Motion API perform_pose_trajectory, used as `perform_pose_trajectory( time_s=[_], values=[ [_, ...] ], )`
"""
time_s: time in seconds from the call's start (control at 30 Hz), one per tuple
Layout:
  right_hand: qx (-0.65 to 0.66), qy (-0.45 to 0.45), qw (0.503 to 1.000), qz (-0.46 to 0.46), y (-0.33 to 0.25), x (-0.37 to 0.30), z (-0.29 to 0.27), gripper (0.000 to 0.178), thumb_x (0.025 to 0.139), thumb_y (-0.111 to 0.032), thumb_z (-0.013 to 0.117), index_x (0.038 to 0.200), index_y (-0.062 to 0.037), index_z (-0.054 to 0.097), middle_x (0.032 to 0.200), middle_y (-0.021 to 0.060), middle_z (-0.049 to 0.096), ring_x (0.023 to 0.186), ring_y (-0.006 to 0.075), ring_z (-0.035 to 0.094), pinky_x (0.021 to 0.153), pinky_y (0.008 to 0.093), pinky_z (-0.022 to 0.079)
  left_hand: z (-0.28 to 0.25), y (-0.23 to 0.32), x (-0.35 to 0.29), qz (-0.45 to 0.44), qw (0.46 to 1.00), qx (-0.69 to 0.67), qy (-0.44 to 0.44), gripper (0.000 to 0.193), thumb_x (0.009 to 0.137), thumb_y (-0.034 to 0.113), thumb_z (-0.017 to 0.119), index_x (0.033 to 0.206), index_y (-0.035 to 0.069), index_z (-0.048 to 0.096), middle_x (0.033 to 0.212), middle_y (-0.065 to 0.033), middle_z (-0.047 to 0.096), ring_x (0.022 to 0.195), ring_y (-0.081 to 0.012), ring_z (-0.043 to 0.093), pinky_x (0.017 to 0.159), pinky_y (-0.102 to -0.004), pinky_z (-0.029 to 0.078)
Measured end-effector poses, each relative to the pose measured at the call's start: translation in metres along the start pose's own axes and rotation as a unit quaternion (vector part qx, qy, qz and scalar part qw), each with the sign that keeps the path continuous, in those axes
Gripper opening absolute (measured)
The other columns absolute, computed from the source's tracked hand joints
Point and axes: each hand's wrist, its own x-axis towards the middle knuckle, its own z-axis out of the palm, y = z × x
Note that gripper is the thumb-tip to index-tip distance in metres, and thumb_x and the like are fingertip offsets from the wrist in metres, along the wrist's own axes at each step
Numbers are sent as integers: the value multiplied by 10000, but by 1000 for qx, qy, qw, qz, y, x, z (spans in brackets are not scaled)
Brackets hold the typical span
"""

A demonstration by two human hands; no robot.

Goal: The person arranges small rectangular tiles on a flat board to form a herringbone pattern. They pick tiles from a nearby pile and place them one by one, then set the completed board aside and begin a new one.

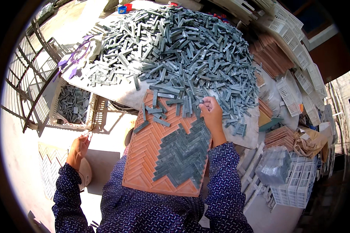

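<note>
An orange mould board point(140, 155) with herringbone grooves lies tilted over my lap, its far end against the heap. Dark grey-green stone strips point(181, 153) fill the grooves in its middle and right part. Several loose strips point(156, 110) lie across its upper left. My right hand point(212, 115) is at the board's upper right edge, thumb and fingers pinched on what looks like a stone strip, mostly hidden by the fingers. Off to the left of the board, my left hand point(79, 146) hangs with its fingertips pressed together; whatever they hold is too small to make out.
A large heap of stone strips point(190, 46) covers the table point(243, 128) ahead. A cream crate point(92, 110) of strips stands left, near a curved metal rack point(39, 72). A herringbone panel point(50, 167) lies lower left. White crates point(295, 182) and stacked orange boards point(272, 54) crowd the right.
</note>
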Motion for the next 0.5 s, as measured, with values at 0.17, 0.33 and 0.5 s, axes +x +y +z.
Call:
perform_pose_trajectory(
  time_s=[0.17,0.33,0.5],
  values=[
    [45,-116,989,80,-9,-14,-16,227,861,-46,607,1084,-12,589,796,33,622,661,69,561,569,217,441,-15,39,58,35,997,46,41,255,869,-52,478,1106,17,540,1007,-33,570,895,-156,569,903,-253,468],
    [11,-180,982,54,9,-15,5,216,877,-54,586,1087,-9,601,790,27,620,658,79,564,580,227,455,-44,116,103,197,956,166,143,409,906,85,565,1300,21,472,1132,-87,578,986,-204,594,882,-329,508],
    [-59,-200,977,42,6,-16,15,189,860,-63,603,1043,-26,634,819,36,640,687,102,587,619,257,482,-1,105,79,176,940,264,122,446,933,200,578,1345,84,452,1176,-81,567,1019,-213,600,894,-352,496]
  ],
)
